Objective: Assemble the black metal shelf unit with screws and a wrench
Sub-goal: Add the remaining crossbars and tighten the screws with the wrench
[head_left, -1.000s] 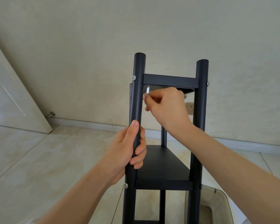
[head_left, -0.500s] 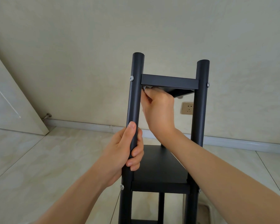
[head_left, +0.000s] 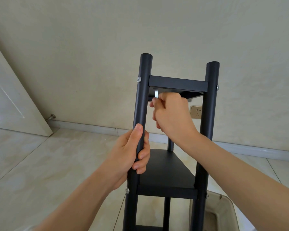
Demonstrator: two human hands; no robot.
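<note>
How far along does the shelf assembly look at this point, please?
Done: the top shelf and middle shelf sit between the posts, with screw heads showing at their front corners. In hand: the left hand grips the front left post while the right hand works a silver wrench under the top shelf. Left: cannot tell; lower joints are cropped.

Plain cream wall (head_left: 90,47) filled the back, with a white baseboard (head_left: 93,126) running along pale marble-look floor tiles (head_left: 32,164). White door (head_left: 12,100) stood open at left, just beside a metal doorstop (head_left: 51,117). Beige wall socket (head_left: 196,112) sat low at right.
</note>
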